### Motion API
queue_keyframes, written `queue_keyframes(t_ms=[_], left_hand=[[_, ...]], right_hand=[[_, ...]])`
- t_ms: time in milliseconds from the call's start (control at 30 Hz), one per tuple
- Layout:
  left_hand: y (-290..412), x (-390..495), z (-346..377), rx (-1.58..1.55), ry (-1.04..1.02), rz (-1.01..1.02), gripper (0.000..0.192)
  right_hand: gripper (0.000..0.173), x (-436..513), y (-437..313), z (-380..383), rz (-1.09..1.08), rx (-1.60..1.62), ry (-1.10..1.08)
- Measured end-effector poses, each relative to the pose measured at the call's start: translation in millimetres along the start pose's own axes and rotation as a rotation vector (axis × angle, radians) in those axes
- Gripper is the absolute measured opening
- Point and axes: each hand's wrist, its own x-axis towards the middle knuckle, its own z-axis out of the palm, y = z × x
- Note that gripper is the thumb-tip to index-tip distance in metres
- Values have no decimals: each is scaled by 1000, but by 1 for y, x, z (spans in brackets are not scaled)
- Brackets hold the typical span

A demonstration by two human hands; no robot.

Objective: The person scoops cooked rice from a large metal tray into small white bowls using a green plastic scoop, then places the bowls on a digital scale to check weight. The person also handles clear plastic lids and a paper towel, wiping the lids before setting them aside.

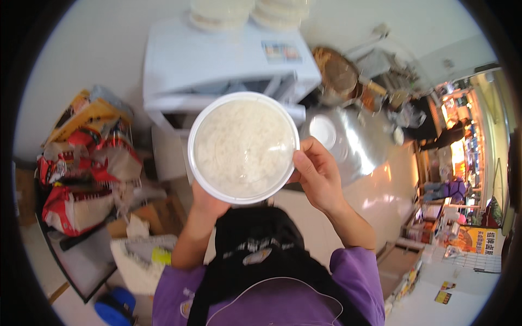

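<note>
A round white plastic tub (pixel 247 148) with a see-through lid is held up in front of my chest. Something pale and grainy, possibly rice, fills it. My right hand (pixel 316 173) grips the rim on the right, thumb towards the lid. On the near left, my left hand (pixel 208 201) supports the tub from below, its fingers mostly hidden. Just beyond the tub stands a white freezer-like cabinet (pixel 195 65), and its front appears partly open. Blurred stacks of round tubs (pixel 222 14) rest on top of that cabinet.
Red and white bags (pixel 81 208) crowd a black-edged rack at left. A blue round object (pixel 116 305) lies below. Right of the cabinet are a shiny metal surface (pixel 359 142), a white round container (pixel 322 131) and a large round pan (pixel 338 75). Two people stand far right.
</note>
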Motion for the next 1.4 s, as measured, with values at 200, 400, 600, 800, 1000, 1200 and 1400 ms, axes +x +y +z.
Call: queue_keyframes(t_ms=[200, 400, 600, 800, 1000, 1200, 1400], left_hand=[[-88, -25, -32, 182, 69, -159, 71], [-208, -36, -54, -223, 141, -365, 57], [-319, -37, -5, -167, 237, -518, 52], [-376, -56, 35, -201, 160, -623, 52], [-406, -67, 21, 98, 94, -664, 48], [-397, -59, 55, 178, 58, -729, 48], [-382, -58, 64, 146, -23, -722, 48]], right_hand=[[20, -81, 56, -60, 175, -83, -5], [36, -114, 61, -182, 136, -541, -65], [32, -126, 71, -280, 38, -735, -333], [23, -168, 66, -329, 98, -655, -411], [21, -193, 43, -333, 39, -771, -443], [17, -177, 40, -318, -17, -781, -594], [12, -168, 33, -290, -24, -843, -678]])
